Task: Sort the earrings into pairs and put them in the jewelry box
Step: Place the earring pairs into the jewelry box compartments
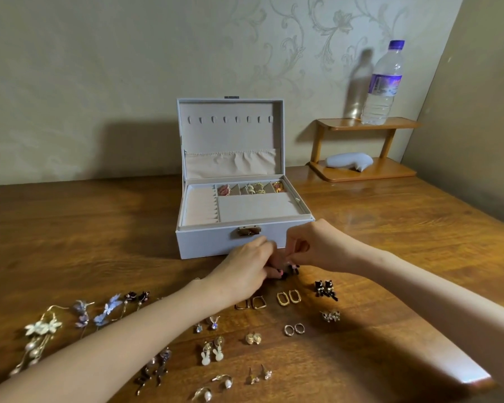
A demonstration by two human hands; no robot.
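While left hand [242, 274] and right hand [312, 248] pinch small dark earrings [287, 271], rectangular grey jewelry box [210, 242] behind, glossy wood table [390, 242]

A home room: floral-patterned wallpaper [317, 33], a wooden table [390, 228], a small wooden shelf [364, 171] holding a water bottle [383, 85]
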